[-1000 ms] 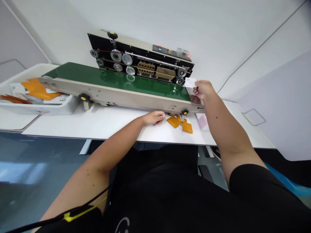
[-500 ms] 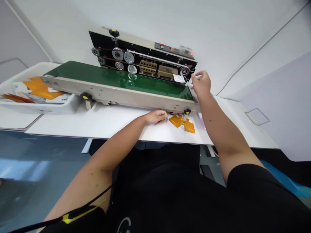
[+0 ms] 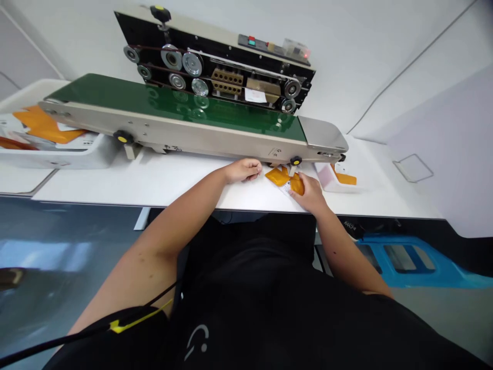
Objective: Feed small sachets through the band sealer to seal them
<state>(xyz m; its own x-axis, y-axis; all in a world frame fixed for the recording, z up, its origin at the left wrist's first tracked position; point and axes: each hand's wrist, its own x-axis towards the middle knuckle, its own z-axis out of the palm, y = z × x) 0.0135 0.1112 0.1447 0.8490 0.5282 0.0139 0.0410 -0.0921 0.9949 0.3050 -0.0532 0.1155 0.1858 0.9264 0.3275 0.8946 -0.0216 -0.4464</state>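
Note:
In the head view my left hand [image 3: 244,170] rests on the white table with its fingers curled closed; nothing shows in them. Just right of it lie several small orange packets [image 3: 278,177], with a white printed one partly beneath. My right hand [image 3: 311,194] has thumb and fingers around the rightmost orange packet [image 3: 297,185], still at table level. Behind both hands stands a band sealing machine [image 3: 215,56] with a green conveyor belt [image 3: 127,100]. A small white packet [image 3: 255,95] stands above the belt, its upper edge in the sealing part.
A white bin [image 3: 88,158] holding orange and white packets stands at the left, under the belt's end. At the right, a smaller pale bin [image 3: 331,181] has an orange packet inside. The conveyor's metal end plate [image 3: 322,134] and black-yellow knobs [image 3: 123,136] stick out over the table.
My right hand has left the sealer's right end and come down onto the orange packets. The white packet has travelled left along the sealer. My left hand stays in place; the view has shifted.

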